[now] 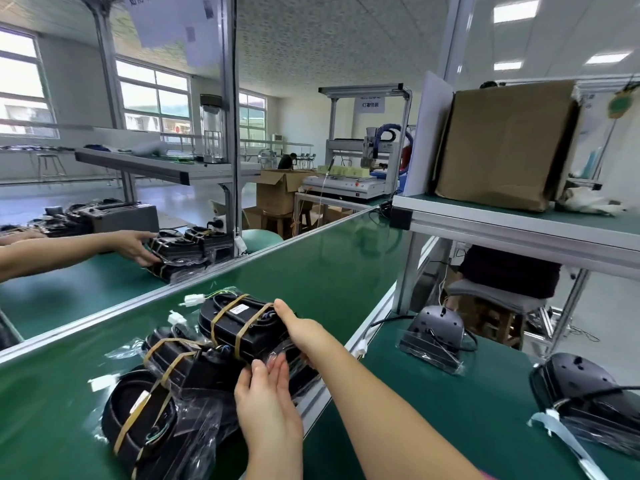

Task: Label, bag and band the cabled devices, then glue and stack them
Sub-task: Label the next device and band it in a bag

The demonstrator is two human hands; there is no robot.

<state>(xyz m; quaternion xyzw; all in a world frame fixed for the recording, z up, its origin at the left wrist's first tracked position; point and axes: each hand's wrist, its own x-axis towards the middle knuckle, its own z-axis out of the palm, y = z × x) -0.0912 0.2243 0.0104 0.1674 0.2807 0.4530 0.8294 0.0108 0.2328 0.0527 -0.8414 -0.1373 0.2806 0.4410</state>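
Note:
Three black cabled devices, each in a clear bag with tan rubber bands, lie overlapping on the green belt (311, 271). The furthest, the top banded device (239, 327), is gripped at its right end by my right hand (299, 329), thumb on top. My left hand (266, 400) touches the loose plastic bag end just below with straight fingers. The middle banded device (173, 358) and the nearest banded device (138, 420) lie down-left of it. White connectors (192, 300) stick out past the top device.
On the right bench a bagged grey device (433, 337) and another bagged device (588, 400) sit without bands. A shelf above holds a cardboard box (502, 143). Across the aluminium rail, another person's hand (138, 251) rests on banded devices (180, 251).

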